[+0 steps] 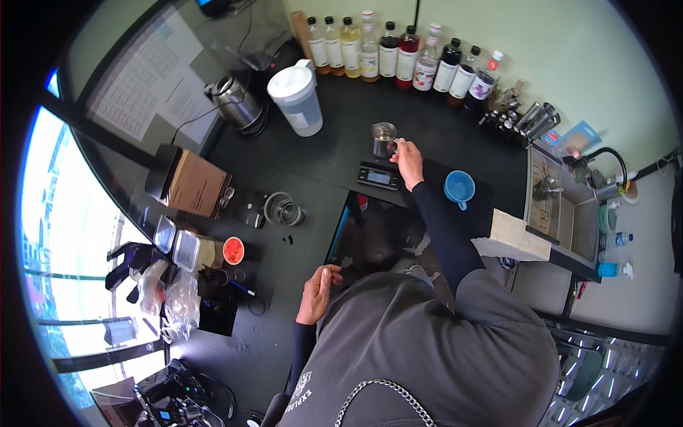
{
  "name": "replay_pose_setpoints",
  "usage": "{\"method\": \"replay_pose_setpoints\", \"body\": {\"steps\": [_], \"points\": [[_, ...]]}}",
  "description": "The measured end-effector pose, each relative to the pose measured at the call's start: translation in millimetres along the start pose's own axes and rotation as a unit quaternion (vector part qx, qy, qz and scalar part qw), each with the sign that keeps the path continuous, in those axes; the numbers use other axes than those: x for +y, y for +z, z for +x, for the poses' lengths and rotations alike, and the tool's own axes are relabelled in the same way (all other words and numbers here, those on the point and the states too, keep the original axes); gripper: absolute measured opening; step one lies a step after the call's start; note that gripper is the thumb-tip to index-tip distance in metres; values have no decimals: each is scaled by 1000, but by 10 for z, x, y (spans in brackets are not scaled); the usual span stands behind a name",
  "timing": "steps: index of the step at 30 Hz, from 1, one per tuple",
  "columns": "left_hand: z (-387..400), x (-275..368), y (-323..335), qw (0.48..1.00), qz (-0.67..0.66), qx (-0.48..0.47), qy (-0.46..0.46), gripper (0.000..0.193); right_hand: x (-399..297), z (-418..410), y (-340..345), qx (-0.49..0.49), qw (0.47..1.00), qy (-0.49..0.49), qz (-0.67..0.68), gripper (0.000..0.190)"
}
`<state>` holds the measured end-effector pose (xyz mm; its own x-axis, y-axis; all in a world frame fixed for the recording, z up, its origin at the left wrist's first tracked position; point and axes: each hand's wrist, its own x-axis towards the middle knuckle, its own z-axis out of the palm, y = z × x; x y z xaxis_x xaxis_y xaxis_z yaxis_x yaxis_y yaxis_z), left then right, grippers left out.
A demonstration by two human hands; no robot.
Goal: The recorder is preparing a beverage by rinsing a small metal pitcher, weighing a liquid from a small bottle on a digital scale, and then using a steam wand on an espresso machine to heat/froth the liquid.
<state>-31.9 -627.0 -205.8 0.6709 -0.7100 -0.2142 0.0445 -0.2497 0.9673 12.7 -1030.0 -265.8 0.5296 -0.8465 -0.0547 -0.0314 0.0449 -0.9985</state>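
My right hand [408, 163] grips the handle of a small stainless steel pitcher [384, 141]. The pitcher stands upright at the back edge of a black digital scale [378, 176]; whether it rests on the scale or the counter, I cannot tell. Some liquid seems to show inside it. To the right of my right forearm is a blue ceramic cup [459, 185], its handle towards me. My left hand [320, 296] hovers by the counter's inner edge near my body, loosely curled, with nothing visible in it.
Syrup bottles [407, 57] line the wall. A lidded plastic jug [296, 99] and steel kettle [235, 104] stand back left. Glass vessels [283, 208], a red-filled tub [233, 250] and a cardboard box [195, 181] sit left. A sink [579, 219] lies right, behind a stone-like block [515, 235].
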Motion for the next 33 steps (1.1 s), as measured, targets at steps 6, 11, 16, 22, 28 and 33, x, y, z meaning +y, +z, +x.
{"method": "replay_pose_setpoints", "body": {"steps": [6,11,16,22,28,33], "points": [[-87,-289,-327,999,-24,-14,-19,48,149,0,-192,64,997,-11,-34,39],[211,-140,-466,995,12,-102,12,43,-426,-564,-553,31,995,-94,-22,31],[665,158,-409,980,58,-180,65,26,163,-1574,-1029,-152,956,183,-173,56],[763,382,-688,978,45,-180,93,51,4274,-4342,-3212,-222,752,111,-610,41],[647,-150,-482,973,-65,-219,22,52,3349,-4634,-3119,-472,711,452,-261,29],[528,-35,-465,976,-49,-210,10,50,2975,-3173,-2395,-250,746,214,-579,20]]}}
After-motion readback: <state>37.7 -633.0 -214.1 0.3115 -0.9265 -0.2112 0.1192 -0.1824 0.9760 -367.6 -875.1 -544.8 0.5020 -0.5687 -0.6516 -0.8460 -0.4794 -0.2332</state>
